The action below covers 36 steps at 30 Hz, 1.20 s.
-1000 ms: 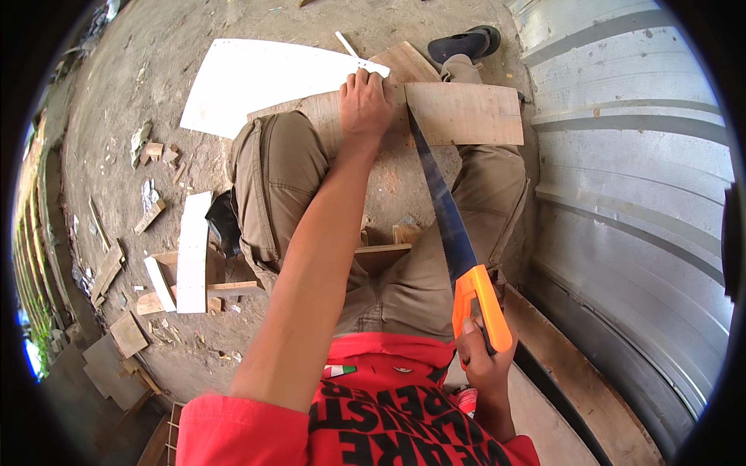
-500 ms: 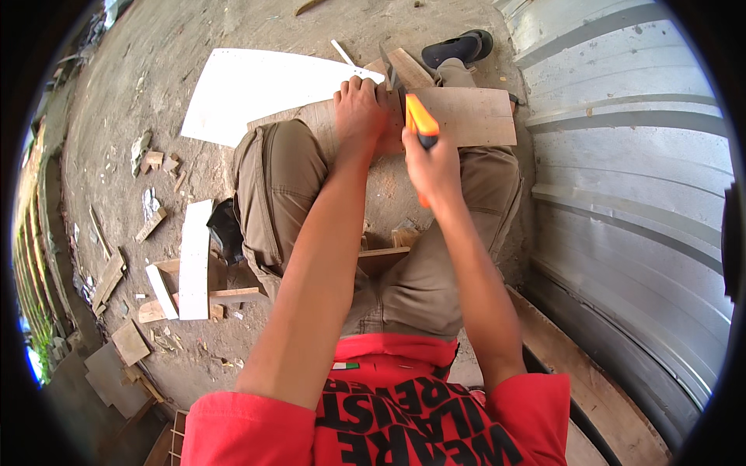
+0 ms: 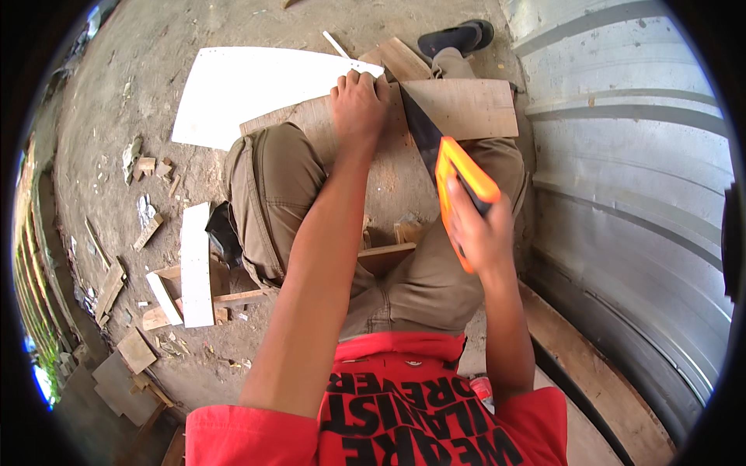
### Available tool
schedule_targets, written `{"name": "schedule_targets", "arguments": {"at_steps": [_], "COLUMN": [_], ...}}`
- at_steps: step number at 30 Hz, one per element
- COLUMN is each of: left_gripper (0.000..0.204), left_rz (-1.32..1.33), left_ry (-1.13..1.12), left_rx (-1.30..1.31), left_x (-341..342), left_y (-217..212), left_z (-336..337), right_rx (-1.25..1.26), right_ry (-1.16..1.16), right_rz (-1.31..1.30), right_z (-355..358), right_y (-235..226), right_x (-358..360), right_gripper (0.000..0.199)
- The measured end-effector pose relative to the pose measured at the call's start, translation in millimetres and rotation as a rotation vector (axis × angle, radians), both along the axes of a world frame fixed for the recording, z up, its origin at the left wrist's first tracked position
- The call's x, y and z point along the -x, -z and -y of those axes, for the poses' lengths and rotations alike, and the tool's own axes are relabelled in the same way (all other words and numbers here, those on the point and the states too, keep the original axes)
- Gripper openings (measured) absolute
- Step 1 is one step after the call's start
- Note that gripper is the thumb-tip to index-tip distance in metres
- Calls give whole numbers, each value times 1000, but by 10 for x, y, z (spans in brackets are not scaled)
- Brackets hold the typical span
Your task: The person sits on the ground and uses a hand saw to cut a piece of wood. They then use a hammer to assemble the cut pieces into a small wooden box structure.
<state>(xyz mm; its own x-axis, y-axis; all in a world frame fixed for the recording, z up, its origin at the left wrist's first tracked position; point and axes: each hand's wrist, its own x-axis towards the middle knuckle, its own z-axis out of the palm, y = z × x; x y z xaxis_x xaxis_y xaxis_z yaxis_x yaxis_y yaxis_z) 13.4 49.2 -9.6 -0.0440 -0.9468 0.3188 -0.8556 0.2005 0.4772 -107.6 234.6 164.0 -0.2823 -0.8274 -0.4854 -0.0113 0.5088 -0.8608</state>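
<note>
A thin wooden board (image 3: 466, 110) lies crosswise over my thighs. My left hand (image 3: 360, 109) presses on it left of the cut, fingers curled over its far edge. In my right hand (image 3: 483, 231) is the orange and black handle of a handsaw (image 3: 468, 169), held above my right thigh. The dark blade (image 3: 422, 124) slants away to the far left and crosses the board just right of my left hand. How deep the cut runs is hard to see.
A white panel (image 3: 225, 93) lies on the ground beyond my left knee. Wood offcuts (image 3: 113, 287) and a white strip (image 3: 196, 264) are at the left. A corrugated metal wall (image 3: 622, 140) rises close on the right. Another wooden piece (image 3: 400, 58) lies beyond the board.
My right hand has pulled the saw back toward me and to the right, so more of the blade shows. My left hand stays on the board.
</note>
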Motion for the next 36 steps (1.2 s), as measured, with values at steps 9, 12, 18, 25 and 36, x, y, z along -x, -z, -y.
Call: {"name": "schedule_targets", "arguments": {"at_steps": [9, 12, 18, 25, 36], "left_gripper": [30, 31, 32, 32, 27], "left_rz": [12, 22, 26, 24, -33], "left_ry": [-12, -6, -7, -28, -21], "left_rx": [-1, 7, -1, -7, 2], "left_x": [15, 32, 48, 28, 16], "left_y": [18, 2, 8, 115, 38], "left_z": [-32, 5, 17, 26, 3], "right_rx": [48, 365, 511, 300, 107], "right_ry": [-101, -124, 32, 0, 9], "right_rz": [-116, -266, -283, -300, -229], "right_z": [1280, 953, 421, -205, -1307], "right_y": [549, 796, 1119, 352, -752], "right_x": [-98, -115, -165, -201, -159], "right_gripper": [40, 44, 35, 30, 18]}}
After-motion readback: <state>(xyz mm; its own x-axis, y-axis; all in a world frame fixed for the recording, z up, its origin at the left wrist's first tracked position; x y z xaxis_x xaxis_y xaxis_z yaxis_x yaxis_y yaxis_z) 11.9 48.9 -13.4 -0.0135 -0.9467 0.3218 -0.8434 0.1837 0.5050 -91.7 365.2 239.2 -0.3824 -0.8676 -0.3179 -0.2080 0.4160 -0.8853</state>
